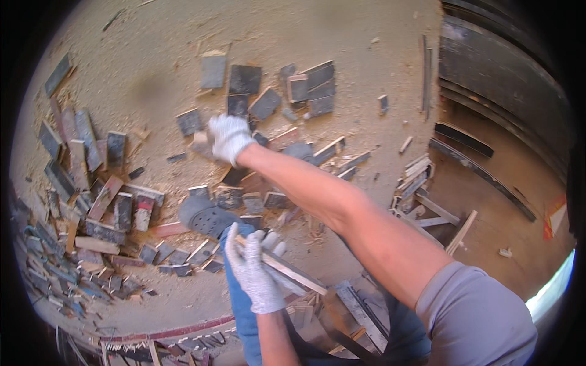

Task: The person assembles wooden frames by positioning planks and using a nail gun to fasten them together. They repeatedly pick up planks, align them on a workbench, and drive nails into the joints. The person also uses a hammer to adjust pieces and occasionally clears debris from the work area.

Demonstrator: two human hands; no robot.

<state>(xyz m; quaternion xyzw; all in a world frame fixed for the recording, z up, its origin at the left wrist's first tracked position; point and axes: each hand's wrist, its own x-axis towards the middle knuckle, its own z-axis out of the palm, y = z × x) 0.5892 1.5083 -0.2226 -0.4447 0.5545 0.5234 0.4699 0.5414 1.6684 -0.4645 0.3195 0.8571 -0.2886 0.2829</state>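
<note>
My left hand [255, 274], in a pale knitted glove, is closed around narrow wooden strips [296, 273] with dark faces and light cut edges. It is above my leg in blue trousers [240, 311]. My right arm stretches across to the upper left, and the gloved right hand [231, 139] is smeared by motion, its fingers not clear. A light brown wood block [201, 145] is right beside its fingers; whether the hand touches it I cannot tell. Short dark-faced board pieces [245, 79] lie just beyond this hand.
A grey clog [207, 216] is on my foot among the offcuts. Heaps of board pieces [104, 201] spread along the left. Sawdust covers the sandy ground [366, 73]. At the right are large dark panels [500, 79], long strips [482, 177] and a stack of sticks [415, 177].
</note>
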